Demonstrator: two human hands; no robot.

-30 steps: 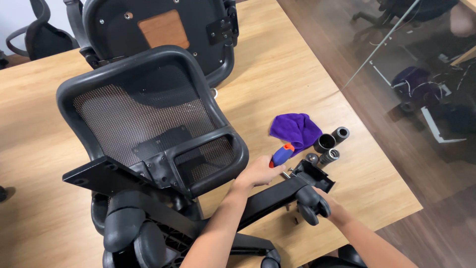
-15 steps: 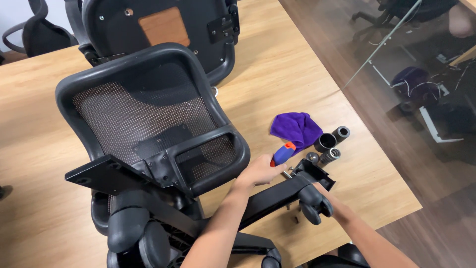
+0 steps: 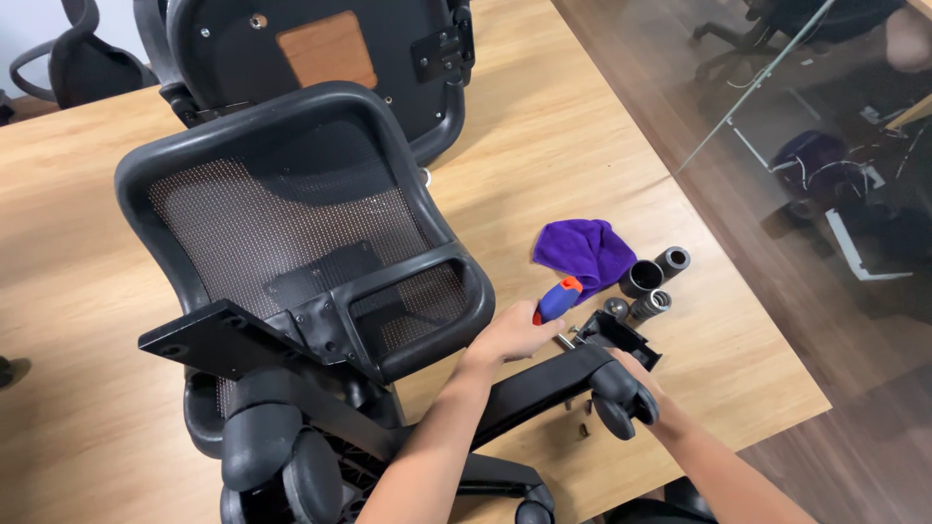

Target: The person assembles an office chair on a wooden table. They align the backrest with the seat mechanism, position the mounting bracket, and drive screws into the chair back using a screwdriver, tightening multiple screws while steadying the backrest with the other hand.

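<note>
screwdriver (image 3: 556, 300) with blue-and-orange handle lies on the table (image 3: 582, 146), just beside the purple cloth (image 3: 586, 250) | best gripped around the handle, judged | left hand (image 3: 513, 335) laid flat beside it, fingers together | right hand (image 3: 645, 380) behind caster (image 3: 617, 403) of chair base (image 3: 544, 383), fingers hidden

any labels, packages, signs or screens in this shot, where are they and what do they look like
Only one label-like thing shows:
brown rectangular patch: set flat on the underside of the black seat pan at the far end of the wooden table, plain brown with rounded corners; too small to tell whether anything is printed on it.
No packages, signs or screens in view.
</note>
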